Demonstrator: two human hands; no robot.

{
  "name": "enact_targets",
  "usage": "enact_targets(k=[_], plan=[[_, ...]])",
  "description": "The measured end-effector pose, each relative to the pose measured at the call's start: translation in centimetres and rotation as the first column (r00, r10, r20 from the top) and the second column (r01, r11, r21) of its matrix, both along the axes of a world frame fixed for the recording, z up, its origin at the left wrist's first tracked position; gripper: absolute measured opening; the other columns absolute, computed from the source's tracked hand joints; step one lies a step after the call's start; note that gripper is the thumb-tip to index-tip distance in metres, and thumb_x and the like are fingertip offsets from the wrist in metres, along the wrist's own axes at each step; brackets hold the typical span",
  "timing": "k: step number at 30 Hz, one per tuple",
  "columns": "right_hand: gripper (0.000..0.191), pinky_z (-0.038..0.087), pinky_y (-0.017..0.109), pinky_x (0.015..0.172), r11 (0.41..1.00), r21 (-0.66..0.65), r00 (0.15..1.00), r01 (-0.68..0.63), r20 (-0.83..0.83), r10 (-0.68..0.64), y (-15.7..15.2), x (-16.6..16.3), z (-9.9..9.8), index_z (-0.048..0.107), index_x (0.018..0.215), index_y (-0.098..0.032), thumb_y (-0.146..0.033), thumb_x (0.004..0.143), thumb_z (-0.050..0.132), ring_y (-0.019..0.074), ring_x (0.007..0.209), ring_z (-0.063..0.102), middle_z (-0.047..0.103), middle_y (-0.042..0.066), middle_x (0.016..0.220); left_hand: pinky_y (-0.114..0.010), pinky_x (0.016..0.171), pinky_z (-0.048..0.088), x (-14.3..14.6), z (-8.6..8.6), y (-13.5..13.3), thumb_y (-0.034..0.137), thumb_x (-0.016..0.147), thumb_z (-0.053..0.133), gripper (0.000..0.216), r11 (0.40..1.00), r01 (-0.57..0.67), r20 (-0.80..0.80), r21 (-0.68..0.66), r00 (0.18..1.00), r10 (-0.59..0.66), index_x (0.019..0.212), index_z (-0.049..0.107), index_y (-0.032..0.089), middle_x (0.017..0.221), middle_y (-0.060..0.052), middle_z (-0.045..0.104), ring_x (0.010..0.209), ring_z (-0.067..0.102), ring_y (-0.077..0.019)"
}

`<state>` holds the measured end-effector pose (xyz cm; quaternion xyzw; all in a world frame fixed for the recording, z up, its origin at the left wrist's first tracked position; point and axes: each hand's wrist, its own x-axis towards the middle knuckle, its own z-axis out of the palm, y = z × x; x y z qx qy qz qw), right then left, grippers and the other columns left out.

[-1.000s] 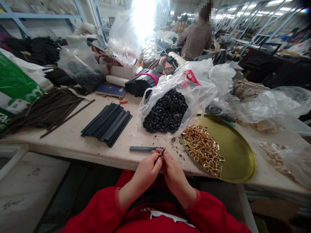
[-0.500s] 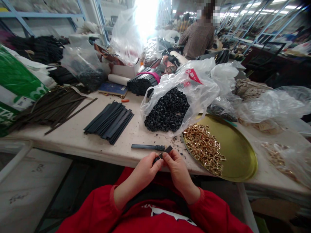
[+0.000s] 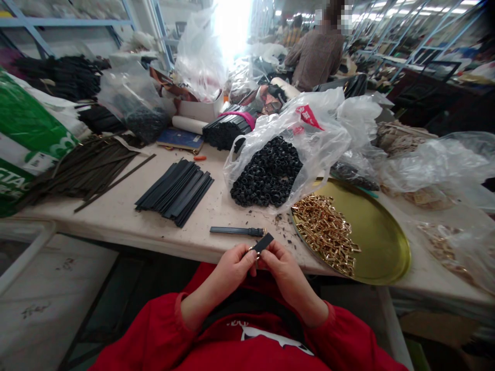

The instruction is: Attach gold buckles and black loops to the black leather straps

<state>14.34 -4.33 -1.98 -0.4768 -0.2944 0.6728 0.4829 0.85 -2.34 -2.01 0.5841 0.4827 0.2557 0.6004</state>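
My left hand (image 3: 234,268) and my right hand (image 3: 284,268) meet at the table's near edge, both pinched on a short black strap (image 3: 263,242) with a small gold buckle at its lower end. Its dark tip sticks up between my fingertips. Just beyond them a finished black strap (image 3: 236,231) lies flat on the table. To the right a round gold tray (image 3: 379,242) holds a heap of gold buckles (image 3: 325,234). Behind my hands a clear plastic bag (image 3: 320,139) spills small black loops (image 3: 266,175).
A stack of black straps (image 3: 176,191) lies left of centre, with thin dark strips (image 3: 85,170) further left beside a green-and-white sack (image 3: 23,139). More plastic bags (image 3: 433,165) crowd the right side. A person in a brown top (image 3: 315,56) works at the back.
The strap's dark tip has come up into view between my fingers, and my hands have shifted slightly toward me. The view has drifted a little.
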Motion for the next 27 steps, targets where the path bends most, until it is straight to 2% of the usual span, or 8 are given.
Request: enact_targets(k=[3,9,16,20,23,27], plan=[[0.016,0.039,0.022,0.057,0.999,0.006,0.999,-0.033,0.041,0.033,-0.3,0.2,0.0,0.054,0.075,-0.018,-0.023,0.066,0.066,0.0091,0.059,0.048,0.055,-0.005,0.067,-0.022,0.051,0.033,-0.2,-0.4,-0.1,0.040,0.084,0.039,0.030,0.999,0.020,-0.050,0.045,0.999,-0.018,0.068,0.051,0.017,0.058,0.001,0.052,0.053,0.045,-0.0112],[0.017,0.038,0.021,0.056,0.995,-0.024,0.993,-0.101,-0.063,0.099,-0.5,0.5,-0.7,0.056,0.080,-0.019,-0.026,0.069,0.066,0.0088,0.058,0.048,0.054,-0.005,0.067,-0.022,0.052,0.033,-0.2,0.3,-0.4,0.036,0.086,0.037,0.029,0.992,0.089,-0.115,0.089,0.990,-0.078,0.067,0.048,0.017,0.058,0.002,0.049,0.054,0.045,-0.0119],[0.019,0.039,0.022,0.056,0.992,-0.072,0.969,-0.105,-0.233,0.086,-0.3,0.7,-1.4,0.055,0.078,-0.018,-0.034,0.072,0.064,0.0078,0.054,0.047,0.054,-0.004,0.066,-0.022,0.051,0.032,-0.1,0.0,-0.5,0.037,0.086,0.036,0.028,0.997,0.068,-0.018,0.034,0.998,-0.068,0.070,0.048,0.017,0.056,0.004,0.046,0.050,0.040,-0.0096],[0.013,0.039,0.022,0.057,0.991,-0.062,0.982,-0.120,-0.151,0.110,-0.4,0.7,-0.9,0.055,0.076,-0.018,-0.026,0.071,0.064,0.0080,0.056,0.048,0.055,-0.005,0.065,-0.022,0.050,0.031,-0.1,-0.4,-0.6,0.037,0.086,0.035,0.029,0.999,0.039,0.023,-0.023,0.999,-0.038,0.068,0.046,0.017,0.054,0.005,0.042,0.048,0.038,-0.0093],[0.015,0.039,0.022,0.057,0.988,-0.065,0.986,-0.140,-0.102,0.133,-0.4,0.6,-0.6,0.054,0.076,-0.018,-0.020,0.067,0.065,0.0087,0.057,0.049,0.055,-0.005,0.064,-0.022,0.051,0.031,-0.1,-0.4,-0.8,0.036,0.086,0.036,0.028,0.998,0.050,-0.035,0.033,0.998,-0.049,0.067,0.044,0.018,0.057,0.004,0.044,0.051,0.040,-0.0099],[0.012,0.037,0.021,0.054,0.989,-0.060,0.990,-0.135,-0.047,0.132,-0.4,0.4,-0.7,0.053,0.076,-0.017,-0.021,0.069,0.062,0.0085,0.055,0.047,0.053,-0.005,0.062,-0.023,0.053,0.031,-0.1,-0.1,-1.0,0.034,0.087,0.034,0.027,0.991,0.088,-0.129,0.102,0.989,-0.075,0.067,0.043,0.018,0.060,0.002,0.047,0.056,0.044,-0.0116]])
